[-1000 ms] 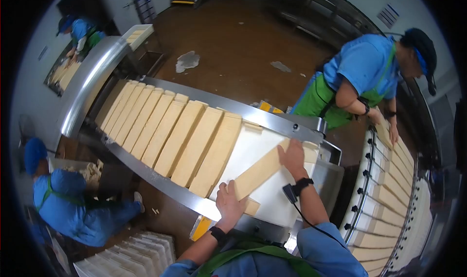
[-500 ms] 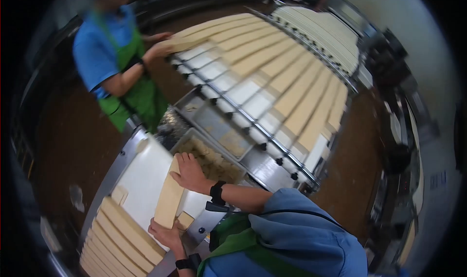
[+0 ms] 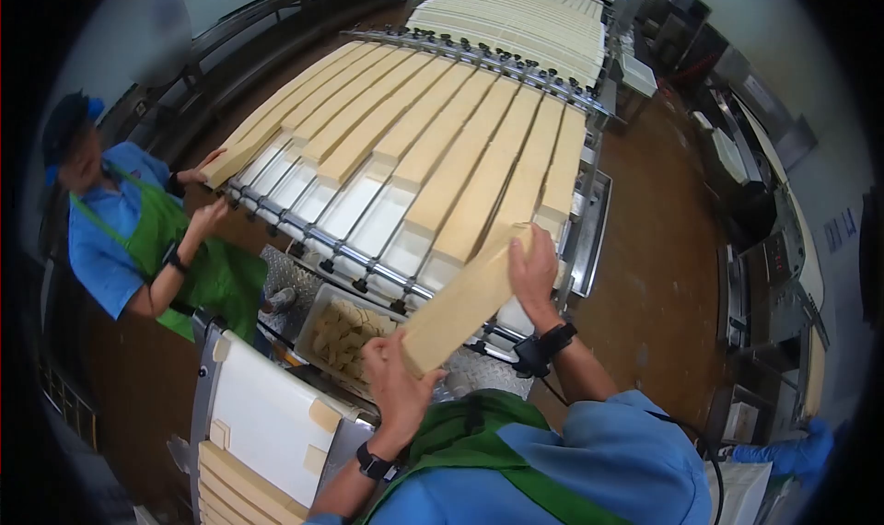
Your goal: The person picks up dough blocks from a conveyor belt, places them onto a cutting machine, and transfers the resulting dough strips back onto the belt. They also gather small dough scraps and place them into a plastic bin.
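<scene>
Both my hands hold a long, pale block of what looks like layered dough, slanting up to the right. My left hand grips its lower left end, and my right hand is wrapped around the upper right end. The block overlaps the near edge of a wide white conveyor in this view. Long rows of similar dough strips lie side by side along that conveyor, the closest ones just beyond my right hand.
At left, a person in a green apron has a hand at the outermost strip. A tub of dough scraps sits below the conveyor edge. On a white-topped table at lower left are stacked strips and small offcuts. Brown floor lies to the right.
My view has turned right. Both hands moved from over the white-topped table to the conveyor's near edge, a pale block between them in both frames. The other person's near hand came off the strip.
</scene>
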A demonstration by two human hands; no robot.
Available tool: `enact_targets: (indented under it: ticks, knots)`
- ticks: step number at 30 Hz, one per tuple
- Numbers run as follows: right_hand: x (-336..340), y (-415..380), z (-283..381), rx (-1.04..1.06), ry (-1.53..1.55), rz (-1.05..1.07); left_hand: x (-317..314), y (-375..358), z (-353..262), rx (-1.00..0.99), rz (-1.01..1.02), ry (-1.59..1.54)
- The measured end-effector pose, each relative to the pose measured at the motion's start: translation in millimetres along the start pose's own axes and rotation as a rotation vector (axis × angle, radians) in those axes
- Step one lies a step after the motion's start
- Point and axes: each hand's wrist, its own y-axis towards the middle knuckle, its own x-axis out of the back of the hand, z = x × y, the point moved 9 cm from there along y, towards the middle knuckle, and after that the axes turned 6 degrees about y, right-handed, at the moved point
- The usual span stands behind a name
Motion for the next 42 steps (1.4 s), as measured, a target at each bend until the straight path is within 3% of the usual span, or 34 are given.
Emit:
enact_targets:
  ticks: [3, 6, 9, 10, 12, 13, 15, 18, 25, 27, 28, 30, 33, 39, 42]
  knots:
    - [22, 11, -74, -0.068, -0.020, 0.004, -54, -2, -36, -0.096, 0.197, -0.159]
    - [17, 12, -122, -0.122, -0.026, 0.115, -113, -22, -50, -0.016, 0.503, -0.305]
    - [-3, 24, -136, -0.073, 0.000, 0.269, -134, -36, -59, 0.101, 0.659, -0.341]
    - [-8, 28, -139, -0.076, 0.005, 0.274, -136, -36, -60, 0.108, 0.659, -0.336]
    - [-34, 29, -147, -0.063, -0.179, 0.504, -144, -34, -63, 0.087, 0.690, -0.363]
    - [-36, 32, -148, -0.065, -0.174, 0.502, -148, -29, -60, 0.086, 0.690, -0.357]
    - [-44, 32, -151, -0.059, -0.340, 0.598, -161, -28, -63, 0.199, 0.828, -0.671]
    - [-40, 35, -147, -0.027, -0.408, 0.584, -159, -23, -72, 0.308, 0.862, -0.773]
    - [-30, 37, -133, -0.023, -0.347, 0.528, -165, -21, -70, 0.343, 0.867, -0.744]
    - [-15, 36, -124, 0.145, -0.470, 0.288, -191, -20, -53, 0.359, 0.807, -0.792]
    - [-14, 32, -123, 0.146, -0.470, 0.288, -205, -20, -49, 0.359, 0.805, -0.792]
    - [-9, 24, -135, -0.015, -0.399, 0.343, -225, -12, -41, 0.344, 0.668, -0.769]
    - [3, 7, -132, -0.080, -0.194, 0.350, -244, 3, -45, 0.251, 0.524, -0.675]
    - [25, -43, -94, 0.020, 0.150, 0.491, -210, 14, -72, 0.108, 0.404, -0.507]
    - [29, -65, -71, -0.013, 0.270, 0.643, -213, 13, -72, 0.144, 0.461, -0.547]
